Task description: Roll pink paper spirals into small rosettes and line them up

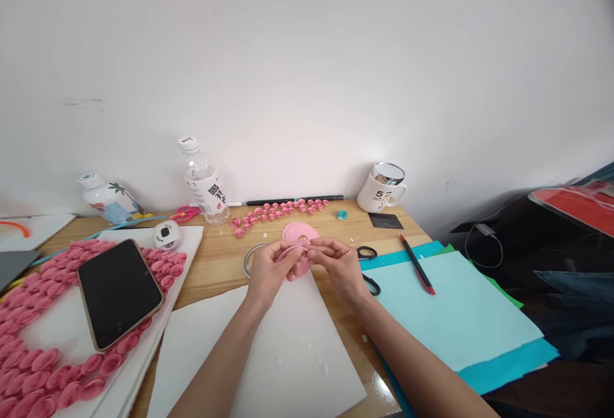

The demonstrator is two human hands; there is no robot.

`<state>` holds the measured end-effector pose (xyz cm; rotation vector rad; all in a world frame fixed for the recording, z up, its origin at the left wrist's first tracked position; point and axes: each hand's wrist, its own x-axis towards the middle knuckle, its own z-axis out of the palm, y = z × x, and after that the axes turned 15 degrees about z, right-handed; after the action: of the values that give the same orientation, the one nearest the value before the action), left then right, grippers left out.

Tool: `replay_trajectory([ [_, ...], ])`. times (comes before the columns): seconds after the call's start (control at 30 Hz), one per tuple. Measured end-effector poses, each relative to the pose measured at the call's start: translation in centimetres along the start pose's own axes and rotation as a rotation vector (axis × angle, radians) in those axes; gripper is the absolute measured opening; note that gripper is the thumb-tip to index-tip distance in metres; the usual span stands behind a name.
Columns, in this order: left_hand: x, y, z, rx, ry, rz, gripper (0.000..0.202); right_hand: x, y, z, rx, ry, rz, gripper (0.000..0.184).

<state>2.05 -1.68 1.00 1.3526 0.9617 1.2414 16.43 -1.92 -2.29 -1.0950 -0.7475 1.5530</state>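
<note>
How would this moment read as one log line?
left hand: pinches thin pink paper piece | right hand: pinches same piece | nearby: pink paper discs, flat white sheet

Round the pink paper [298,229] lie deeper-pink rosettes [47,359] at eight o'clock, a teal coil [342,215] at two, a pale-blue sheet [455,319] at four

Phone [121,294] atop paper rosettes [45,359] on my camera's left, paper discs [291,231] ahead, more rosettes [272,215] behind those, between water bottle [206,191] and mug [374,194], pen [416,263] on stacked sheets [455,316] to my right
</note>
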Motion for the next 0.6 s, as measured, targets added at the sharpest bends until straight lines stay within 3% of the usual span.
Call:
replay_trajectory([
  [0.6, -0.02, 0.16, 0.15, -0.022, 0.004, 0.006, 0.024, -0.14, -0.24, 0.14, 0.038, 0.057, -0.013, 0.027],
])
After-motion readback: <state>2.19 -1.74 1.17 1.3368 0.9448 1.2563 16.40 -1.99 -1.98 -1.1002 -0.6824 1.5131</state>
